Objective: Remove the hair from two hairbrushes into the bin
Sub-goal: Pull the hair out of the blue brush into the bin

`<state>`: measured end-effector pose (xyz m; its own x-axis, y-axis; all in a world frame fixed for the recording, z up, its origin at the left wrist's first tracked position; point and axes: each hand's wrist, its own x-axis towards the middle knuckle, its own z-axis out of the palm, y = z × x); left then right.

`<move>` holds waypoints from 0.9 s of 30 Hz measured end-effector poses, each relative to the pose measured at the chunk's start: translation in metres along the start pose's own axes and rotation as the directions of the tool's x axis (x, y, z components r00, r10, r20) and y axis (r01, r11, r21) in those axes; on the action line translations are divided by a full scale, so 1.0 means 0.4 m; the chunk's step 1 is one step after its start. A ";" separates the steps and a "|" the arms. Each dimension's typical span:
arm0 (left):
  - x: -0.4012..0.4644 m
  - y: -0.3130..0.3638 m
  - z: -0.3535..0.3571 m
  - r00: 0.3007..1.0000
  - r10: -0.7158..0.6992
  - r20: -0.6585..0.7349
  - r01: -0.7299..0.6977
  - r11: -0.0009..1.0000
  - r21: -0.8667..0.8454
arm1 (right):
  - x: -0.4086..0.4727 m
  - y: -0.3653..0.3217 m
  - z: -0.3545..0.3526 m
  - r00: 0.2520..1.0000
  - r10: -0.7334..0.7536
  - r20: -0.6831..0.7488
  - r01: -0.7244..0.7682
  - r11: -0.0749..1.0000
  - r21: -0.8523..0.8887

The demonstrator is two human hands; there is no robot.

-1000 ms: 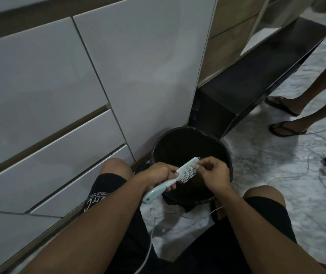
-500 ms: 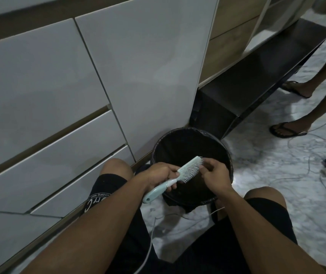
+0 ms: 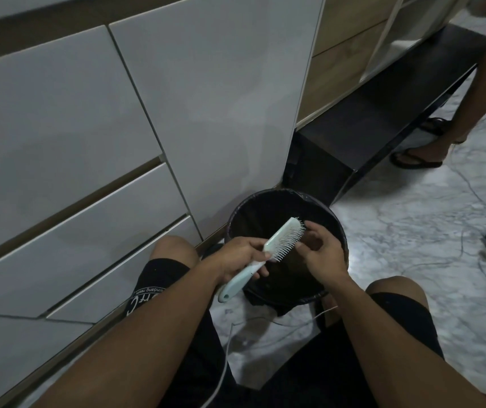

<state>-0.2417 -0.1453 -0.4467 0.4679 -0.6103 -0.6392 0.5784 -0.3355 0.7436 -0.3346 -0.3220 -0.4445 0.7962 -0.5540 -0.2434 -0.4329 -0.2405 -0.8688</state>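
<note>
L hand (image 3: 237,256) is wrapped tight round the neck of a pale green hairbrush (image 3: 268,253), handle pointing down-left, head tilted up-right w/ bristles facing the R hand (image 3: 320,253). Brush sits directly over the open bin (image 3: 336,228), a dark round bin w/ a black liner, standing on the marble floor (image 3: 412,245) btwn the person's knees, against white drawer fronts (image 3: 88,142). R hand is just beside the bristles, fingers (image 3: 312,228) loosely curled, thumb & forefinger tips close; can't tell if any hair is pinched. Another person's feet in sandals (image 3: 415,160) stand far R.
</note>
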 end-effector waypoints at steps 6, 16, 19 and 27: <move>0.000 0.000 -0.004 1.000 0.009 -0.023 -0.010 0.999 -0.044 | 0.025 0.012 -0.003 0.984 0.109 -0.141 -0.109 0.994 0.008; 0.005 -0.004 -0.004 0.996 -0.014 0.085 0.021 0.996 -0.090 | -0.017 -0.014 0.023 0.992 -0.020 0.122 0.027 0.998 -0.057; -0.003 -0.011 -0.003 0.990 -0.026 0.140 0.035 0.997 -0.062 | -0.027 -0.011 0.035 0.984 -0.086 0.158 0.111 0.981 -0.159; -0.001 -0.007 -0.002 0.997 -0.031 0.067 0.037 0.995 -0.091 | -0.012 -0.004 0.027 0.991 -0.120 0.056 0.127 0.983 -0.134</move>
<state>-0.2429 -0.1435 -0.4485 0.4043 -0.6463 -0.6472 0.6535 -0.2910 0.6988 -0.3333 -0.3105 -0.4467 0.8651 -0.4751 -0.1610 -0.3810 -0.4136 -0.8269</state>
